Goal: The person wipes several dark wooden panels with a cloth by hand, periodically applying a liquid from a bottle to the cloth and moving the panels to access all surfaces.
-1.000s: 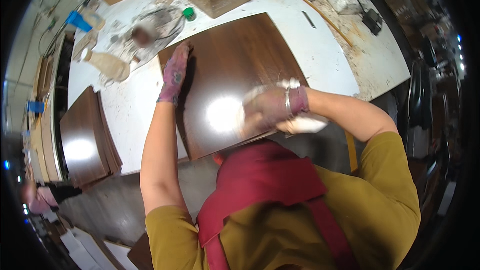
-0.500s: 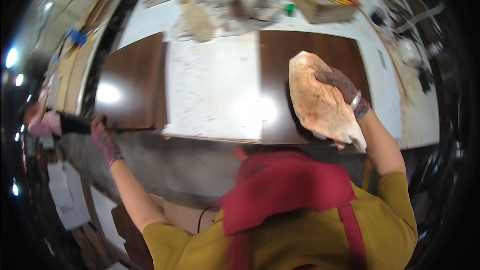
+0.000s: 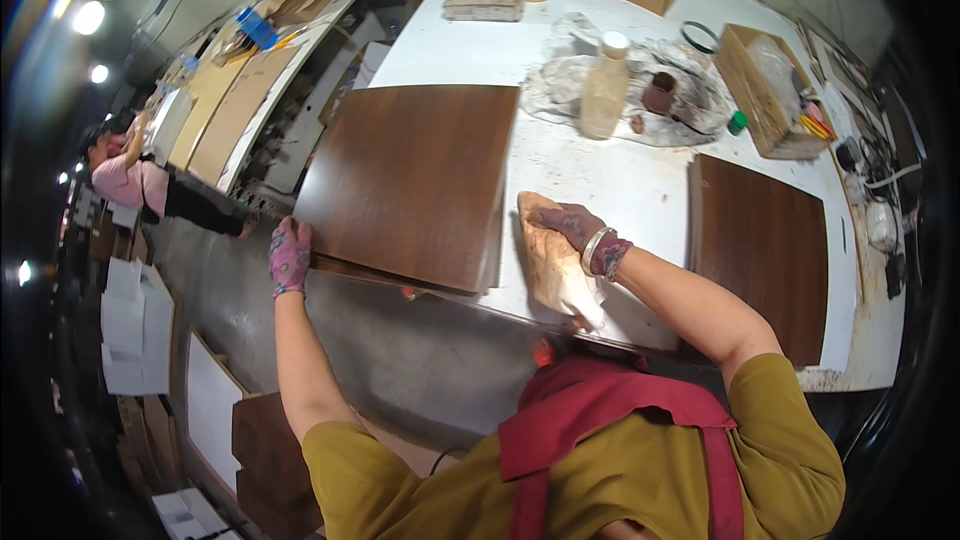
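On the white table (image 3: 620, 170), a pale plastic bottle (image 3: 604, 98) and a small brown cup (image 3: 659, 95) stood on crumpled plastic sheet (image 3: 560, 90) beyond the dark wood panel (image 3: 410, 180), a second dark panel (image 3: 765, 250) lay well to its right, and an open wooden box (image 3: 770, 90) sat beyond that one. The left hand (image 3: 289, 256), arm stretched forward, gripped the panel's near-left corner overhanging the table edge. The right hand (image 3: 575, 230), wrist bent inward, clutched a tan cloth (image 3: 553, 262) pressed on the table just beside the panel's right edge.
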Motion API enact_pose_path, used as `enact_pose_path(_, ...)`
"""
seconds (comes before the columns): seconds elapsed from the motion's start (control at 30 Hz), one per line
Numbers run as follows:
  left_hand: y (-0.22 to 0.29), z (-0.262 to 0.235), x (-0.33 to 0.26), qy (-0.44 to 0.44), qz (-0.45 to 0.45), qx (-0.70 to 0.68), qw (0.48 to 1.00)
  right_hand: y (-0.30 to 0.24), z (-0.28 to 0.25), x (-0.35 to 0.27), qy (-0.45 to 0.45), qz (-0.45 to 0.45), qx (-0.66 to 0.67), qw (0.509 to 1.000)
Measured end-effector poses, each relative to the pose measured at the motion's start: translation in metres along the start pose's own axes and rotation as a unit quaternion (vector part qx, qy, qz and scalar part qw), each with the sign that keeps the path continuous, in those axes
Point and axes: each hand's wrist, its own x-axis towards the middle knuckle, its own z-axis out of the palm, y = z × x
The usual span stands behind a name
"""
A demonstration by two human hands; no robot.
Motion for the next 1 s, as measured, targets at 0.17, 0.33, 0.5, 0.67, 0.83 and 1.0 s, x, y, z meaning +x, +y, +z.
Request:
enact_pose_path(0.17, 0.033, -0.043, -0.038, -0.042, 0.043, 0.015, 0.998, -0.008, 0.031, 0.023, -0.033, -0.039, -0.113, 0.992)
enact_pose_path(0.33, 0.005, -0.02, -0.066, -0.202, -0.237, -0.44, 0.843, -0.016, -0.008, 0.043, -0.131, -0.021, -0.043, 0.99)
enact_pose_path(0.5, 0.042, -0.03, -0.116, -0.209, -0.157, -0.621, 0.739, -0.007, -0.021, 0.029, -0.083, -0.139, -0.199, 0.966)
enact_pose_path(0.67, -0.021, 0.001, -0.219, 0.091, 0.315, -0.132, 0.935, -0.059, -0.014, -0.091, -0.067, -0.185, -0.302, 0.933)
enact_pose_path(0.83, 0.04, -0.004, -0.246, -0.01, 0.212, -0.428, 0.878, -0.068, -0.111, -0.214, -0.053, -0.157, -0.227, 0.96)
enact_pose_path(1.0, 0.237, -0.062, -0.242, -0.175, 0.194, -0.466, 0.845, -0.024, -0.226, -0.336, 0.087, -0.169, -0.17, 0.967)
